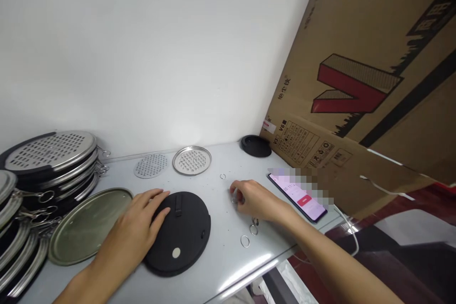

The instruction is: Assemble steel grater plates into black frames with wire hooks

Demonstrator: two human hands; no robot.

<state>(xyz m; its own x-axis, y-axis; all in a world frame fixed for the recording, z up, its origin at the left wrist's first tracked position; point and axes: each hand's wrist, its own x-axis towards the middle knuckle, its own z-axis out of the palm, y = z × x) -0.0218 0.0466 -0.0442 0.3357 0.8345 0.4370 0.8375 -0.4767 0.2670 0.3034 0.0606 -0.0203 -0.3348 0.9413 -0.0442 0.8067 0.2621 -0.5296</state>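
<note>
A round black disc (178,228) lies flat on the table, with a narrow raised strip near its top, a pale round spot and a small ring-like fitting on its right. My left hand (137,218) rests at the disc's left edge, fingers stretched out and thumb apart. My right hand (252,197) is bent into a pinch at the tabletop, with what looks like a thin metal ring (234,197) at its fingertips. Just below that hand lie more loose metal rings (245,241), and another small ring (223,176) lies farther back.
Stacks of perforated metal discs (60,149) with rings stand at left, beside a greenish round lid (92,228). A flat perforated sheet (150,166), a rimmed perforated disc (192,160) and a black lid (255,146) lie along the wall. A phone (297,197) and a large carton (342,80) are at right.
</note>
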